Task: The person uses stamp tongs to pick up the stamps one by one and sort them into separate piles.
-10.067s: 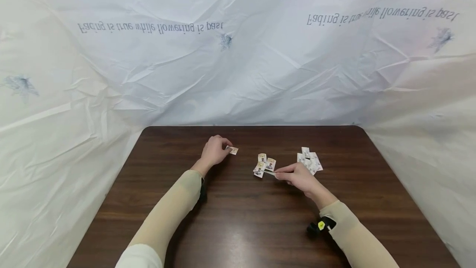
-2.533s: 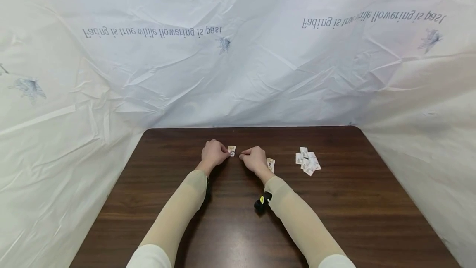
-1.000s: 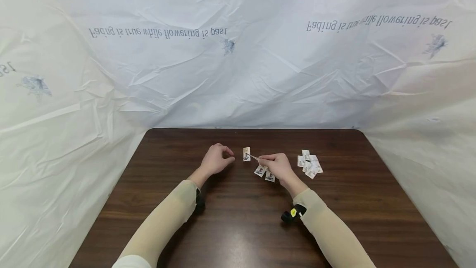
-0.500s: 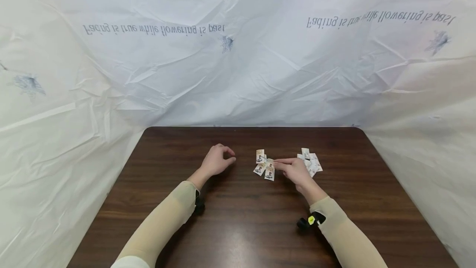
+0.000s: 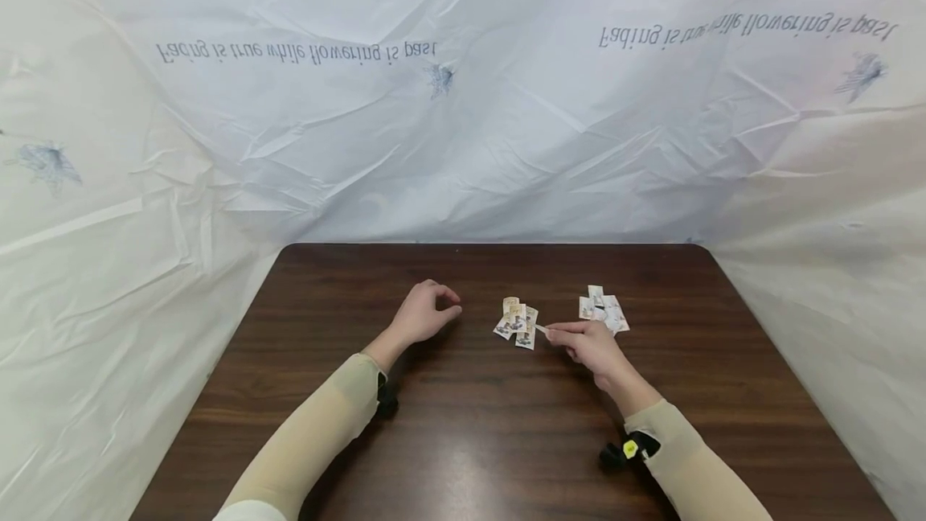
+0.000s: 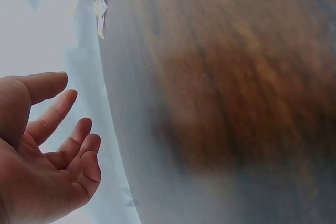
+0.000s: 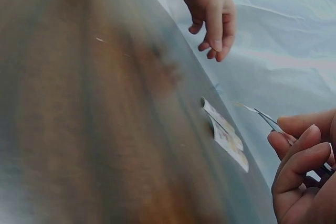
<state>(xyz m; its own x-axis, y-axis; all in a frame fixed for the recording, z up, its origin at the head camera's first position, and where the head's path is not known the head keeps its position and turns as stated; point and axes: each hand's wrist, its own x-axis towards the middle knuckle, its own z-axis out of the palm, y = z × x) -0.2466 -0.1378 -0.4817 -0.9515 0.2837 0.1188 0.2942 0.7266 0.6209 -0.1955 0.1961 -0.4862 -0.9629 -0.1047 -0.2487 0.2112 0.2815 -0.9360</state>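
My right hand (image 5: 592, 346) grips tweezers (image 7: 266, 120) at the right of the small papers. A pale, thin edge shows at the tweezers' tip in the right wrist view; it looks like the stamp-like printed paper (image 5: 517, 318) seen over the pile in the head view. Beneath and around that paper lie several similar printed papers (image 5: 525, 339), overlapping on the table. To their left my left hand (image 5: 422, 312) is held with fingers loosely bent and nothing in them. Whether the carried paper touches the pile I cannot tell.
A second cluster of small whitish papers (image 5: 613, 313) lies on the brown wooden table (image 5: 463, 408), just beyond my right hand, which partly hides it. Behind the table hangs a white, creased sheet (image 5: 463, 135) with lettering. Each wrist wears a black camera (image 5: 613, 457).
With the tweezers, my right hand has carried a small paper rightward from near the left hand to over the middle pile. My left hand, earlier beside that paper, now stays nearly still.
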